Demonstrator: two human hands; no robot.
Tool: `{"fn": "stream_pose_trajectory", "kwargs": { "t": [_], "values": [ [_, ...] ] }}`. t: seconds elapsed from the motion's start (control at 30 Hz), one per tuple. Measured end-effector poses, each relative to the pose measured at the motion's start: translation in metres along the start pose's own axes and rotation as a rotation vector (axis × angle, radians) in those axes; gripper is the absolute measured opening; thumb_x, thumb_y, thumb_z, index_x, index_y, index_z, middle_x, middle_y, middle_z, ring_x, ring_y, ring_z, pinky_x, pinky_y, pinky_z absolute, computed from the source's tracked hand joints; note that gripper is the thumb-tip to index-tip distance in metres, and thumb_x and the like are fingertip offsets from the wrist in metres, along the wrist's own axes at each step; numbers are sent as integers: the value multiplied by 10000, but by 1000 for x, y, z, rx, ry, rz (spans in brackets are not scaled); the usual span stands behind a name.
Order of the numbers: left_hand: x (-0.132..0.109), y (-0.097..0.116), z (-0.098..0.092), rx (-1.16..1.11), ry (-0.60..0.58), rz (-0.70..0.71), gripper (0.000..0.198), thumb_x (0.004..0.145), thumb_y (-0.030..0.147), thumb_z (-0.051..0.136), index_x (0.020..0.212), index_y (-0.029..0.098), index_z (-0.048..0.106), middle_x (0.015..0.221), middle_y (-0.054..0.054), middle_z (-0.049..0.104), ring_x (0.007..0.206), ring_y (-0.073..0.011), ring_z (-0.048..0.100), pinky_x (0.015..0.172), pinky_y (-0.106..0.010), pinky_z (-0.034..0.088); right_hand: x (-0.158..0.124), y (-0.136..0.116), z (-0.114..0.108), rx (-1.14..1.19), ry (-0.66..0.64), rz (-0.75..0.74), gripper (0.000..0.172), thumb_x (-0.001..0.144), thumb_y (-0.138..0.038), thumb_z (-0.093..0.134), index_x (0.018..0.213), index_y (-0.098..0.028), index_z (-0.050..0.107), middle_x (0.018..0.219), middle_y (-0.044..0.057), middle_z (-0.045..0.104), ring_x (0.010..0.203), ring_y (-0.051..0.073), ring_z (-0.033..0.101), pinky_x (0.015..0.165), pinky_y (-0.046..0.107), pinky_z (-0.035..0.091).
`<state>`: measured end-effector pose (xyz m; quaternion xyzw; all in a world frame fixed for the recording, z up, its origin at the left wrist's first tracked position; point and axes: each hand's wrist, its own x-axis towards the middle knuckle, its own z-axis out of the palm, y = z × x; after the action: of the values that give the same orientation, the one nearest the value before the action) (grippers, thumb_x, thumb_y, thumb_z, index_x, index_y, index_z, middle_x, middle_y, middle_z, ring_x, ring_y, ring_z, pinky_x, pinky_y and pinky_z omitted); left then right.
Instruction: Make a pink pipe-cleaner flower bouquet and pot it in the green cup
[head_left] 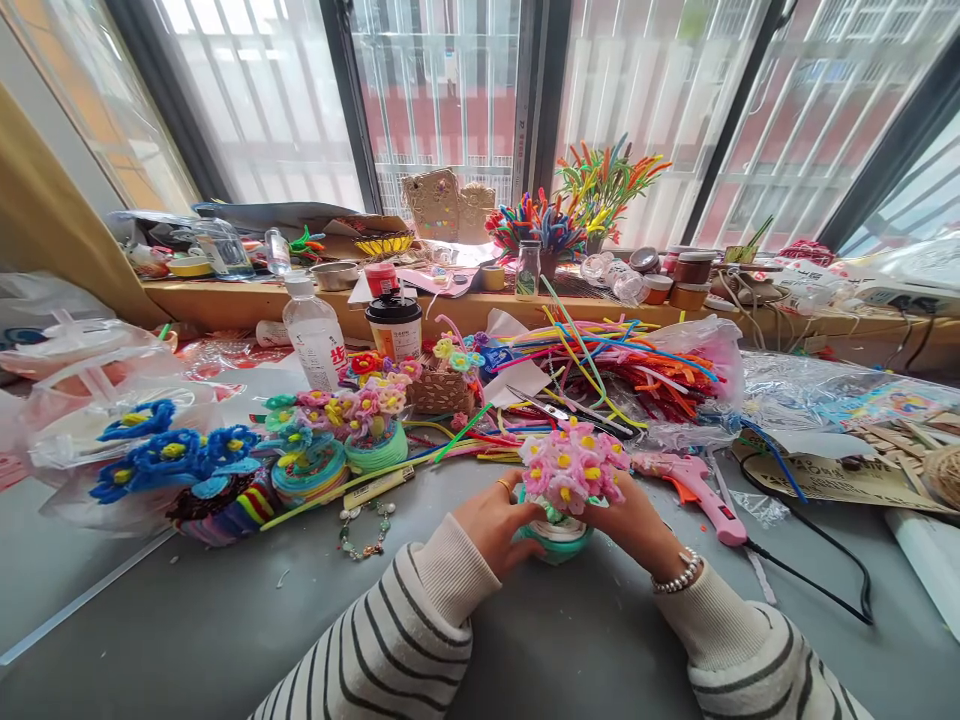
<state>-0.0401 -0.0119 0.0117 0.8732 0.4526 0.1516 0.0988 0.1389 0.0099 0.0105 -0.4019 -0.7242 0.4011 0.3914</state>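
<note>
A small pot of pink pipe-cleaner flowers point(573, 468) with yellow centres stands on a teal base point(556, 543) on the grey table point(225, 620). My left hand point(495, 522) is wrapped round the left side of the base, a ring on one finger. On the right side, my right hand point(636, 527) grips the same pot, a pearl bracelet on its wrist. Both sleeves are white with dark stripes. The fingertips are partly hidden behind the flowers.
A pink glue gun point(694, 488) with a black cord lies just right of my hands. Finished flower pots, blue point(176, 455) and pink-green point(364, 415), stand at the left. Loose pipe cleaners point(615, 365), scissors point(559, 408), a water bottle point(315, 335) and a cup point(394, 327) crowd the back.
</note>
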Motion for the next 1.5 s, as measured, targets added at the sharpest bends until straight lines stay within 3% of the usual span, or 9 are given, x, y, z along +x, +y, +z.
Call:
{"fn": "stream_pose_trajectory", "kwargs": {
  "t": [0.37, 0.67, 0.87, 1.07, 1.27, 1.4, 1.5],
  "values": [
    [0, 2, -1, 37, 26, -20, 283, 635, 286, 606, 909, 223, 583, 1038, -87, 455, 775, -173, 544, 716, -309, 462, 1, 6, 10, -227, 202, -166, 238, 704, -322, 534, 922, -237, 578, 1017, 35, 591, 969, 232, 500, 846, 360, 366],
    [0, 4, -4, 35, 23, 15, 274, 647, 251, 599, 917, 210, 587, 1030, -105, 459, 792, -191, 545, 720, -332, 464, -1, 12, 17, -285, 239, -118, 275, 720, -338, 499, 952, -202, 556, 996, 92, 587, 963, 254, 500, 813, 392, 380],
    [0, 3, -3, -10, 60, 25, 319, 632, 213, 608, 948, 237, 570, 1099, -77, 445, 856, -184, 534, 786, -320, 441, -4, 13, 18, -246, 229, -76, 315, 719, -363, 497, 989, -207, 541, 966, 92, 595, 932, 247, 522, 797, 377, 399],
    [0, 1, 1, -11, 68, 50, 349, 634, 204, 602, 979, 232, 552, 1119, -94, 436, 945, -235, 509, 809, -346, 427, -4, 15, 18, -219, 248, -105, 292, 696, -356, 522, 933, -192, 569, 982, 99, 592, 936, 243, 520, 808, 372, 398],
    [-1, -2, 3, 16, 59, 18, 244, 656, 309, 572, 881, 216, 581, 1083, -88, 445, 768, -181, 562, 714, -331, 471, -4, 18, 15, -176, 252, -170, 278, 703, -269, 523, 979, -253, 550, 1045, 36, 577, 970, 221, 504, 828, 351, 388],
    [-2, -2, -1, -26, 77, 26, 265, 709, 391, 484, 872, 202, 573, 1063, -101, 464, 779, -192, 567, 713, -343, 469, -5, 27, 16, -69, 310, -101, 307, 683, -269, 544, 987, -234, 538, 1025, 55, 581, 942, 228, 515, 801, 359, 399],
    [-3, -1, -1, -28, 78, 22, 276, 683, 391, 517, 883, 204, 548, 1091, -108, 452, 840, -215, 547, 728, -361, 463, -4, 32, 19, 0, 362, -15, 295, 651, -281, 578, 935, -203, 555, 945, 73, 606, 886, 234, 535, 762, 363, 413]
  ]
}}
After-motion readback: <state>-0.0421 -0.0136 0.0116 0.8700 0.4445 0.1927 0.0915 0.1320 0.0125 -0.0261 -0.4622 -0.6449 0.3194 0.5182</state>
